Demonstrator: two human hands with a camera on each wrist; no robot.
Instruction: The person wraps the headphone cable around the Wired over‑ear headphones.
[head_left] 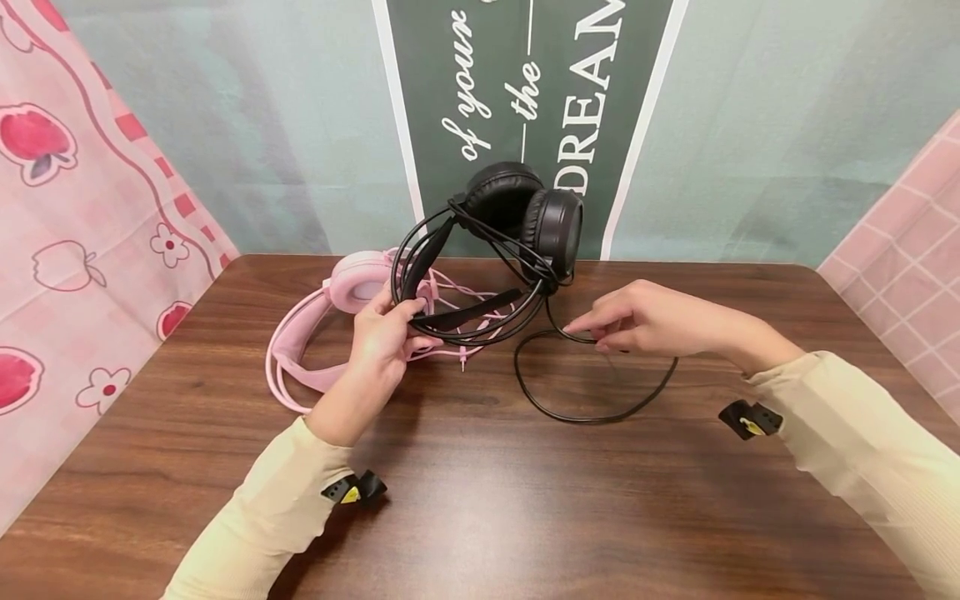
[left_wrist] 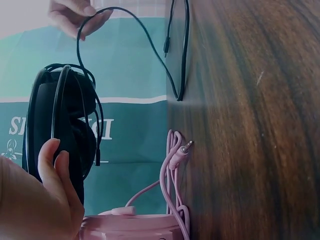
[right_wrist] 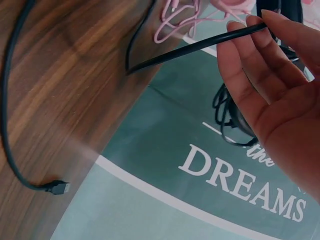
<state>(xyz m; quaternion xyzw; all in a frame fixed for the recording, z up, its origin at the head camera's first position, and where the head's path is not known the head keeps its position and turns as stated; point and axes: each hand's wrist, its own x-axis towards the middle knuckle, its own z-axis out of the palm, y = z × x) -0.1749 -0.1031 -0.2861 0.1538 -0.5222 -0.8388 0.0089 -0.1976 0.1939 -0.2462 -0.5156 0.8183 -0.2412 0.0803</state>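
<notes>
Black over-ear headphones (head_left: 557,233) are held up above the table by my left hand (head_left: 381,337), whose thumb and fingers grip the headband. Loops of thin black cable run around the band and ear cups. To their right, my right hand (head_left: 648,321) pinches the black cable (right_wrist: 200,46) between thumb and fingertips. From there a loop of it droops onto the wood. The cable's USB plug (right_wrist: 61,187) lies on the table in the right wrist view. Pink headphones (head_left: 300,342) lie behind my left hand, partly hidden by it and the black pair.
The brown wooden table (head_left: 480,500) ends at a green wall cloth (head_left: 300,125) with white lettering. A pink cord with a metal audio jack (left_wrist: 187,146) lies beside the pink headphones. Pink patterned cloth (head_left: 75,250) hangs at the left, pink tiles (head_left: 915,267) at the right.
</notes>
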